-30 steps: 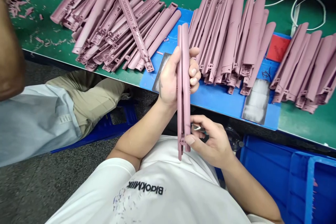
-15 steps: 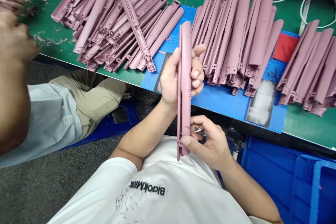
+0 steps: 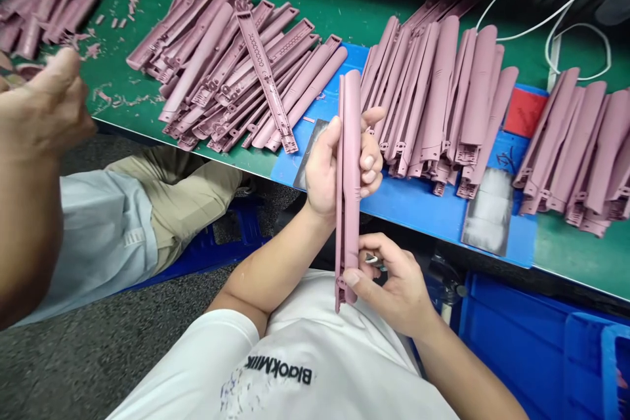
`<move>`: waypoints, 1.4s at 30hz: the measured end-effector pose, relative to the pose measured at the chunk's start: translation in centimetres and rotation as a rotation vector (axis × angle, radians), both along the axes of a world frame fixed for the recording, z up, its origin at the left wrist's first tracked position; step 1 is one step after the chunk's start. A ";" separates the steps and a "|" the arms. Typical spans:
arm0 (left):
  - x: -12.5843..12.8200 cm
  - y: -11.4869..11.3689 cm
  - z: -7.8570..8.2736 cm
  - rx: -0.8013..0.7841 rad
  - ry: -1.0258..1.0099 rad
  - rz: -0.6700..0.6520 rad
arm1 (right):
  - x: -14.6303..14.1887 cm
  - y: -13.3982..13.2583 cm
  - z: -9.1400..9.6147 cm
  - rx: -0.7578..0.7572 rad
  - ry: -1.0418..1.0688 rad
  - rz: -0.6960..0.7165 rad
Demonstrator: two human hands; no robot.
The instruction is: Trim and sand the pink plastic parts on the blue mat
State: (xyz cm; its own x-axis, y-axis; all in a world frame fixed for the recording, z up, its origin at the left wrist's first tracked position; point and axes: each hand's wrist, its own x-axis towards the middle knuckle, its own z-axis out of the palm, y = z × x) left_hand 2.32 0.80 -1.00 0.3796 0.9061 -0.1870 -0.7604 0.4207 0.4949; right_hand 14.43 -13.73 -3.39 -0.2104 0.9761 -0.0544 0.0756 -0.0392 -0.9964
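Left hand (image 3: pixel 322 167) clamped round a pink casing (image 3: pixel 351 177), right hand (image 3: pixel 396 285) pinched its near end — piled casings (image 3: pixel 438 92) lay beyond

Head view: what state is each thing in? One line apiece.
Held casing: two long pink parts together, narrow gap along lower part.
Left grip: wrapped around the casing.
Right grip: thumb on casing's lower end, fingers curled around small tool.
Small tool: mostly hidden, open or shut unclear.
Left pile: jumbled, some pieces hollow side up.
Middle row: side by side, overlapping.
Red piece: lying flat.
Scraps: scattered.
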 end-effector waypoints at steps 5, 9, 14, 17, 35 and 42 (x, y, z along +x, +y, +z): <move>-0.1 -0.1 0.1 0.043 -0.009 0.003 | -0.1 -0.3 -0.3 0.019 0.005 0.009; -0.1 -0.6 0.5 0.030 0.063 -0.016 | 1.2 0.1 -0.1 0.127 -0.157 -0.026; 0.1 -1.5 1.1 -0.014 0.177 -0.058 | 3.6 2.7 2.1 0.562 -0.626 -0.178; 0.2 -1.7 0.9 -0.002 0.191 -0.093 | 4.1 4.2 3.3 0.727 -0.761 -0.146; 0.5 -1.7 0.5 -0.043 0.242 -0.101 | 3.4 4.9 2.5 0.784 -0.826 -0.148; 0.5 -1.5 0.6 -0.049 0.251 -0.102 | 3.5 3.9 2.1 0.800 -0.836 -0.116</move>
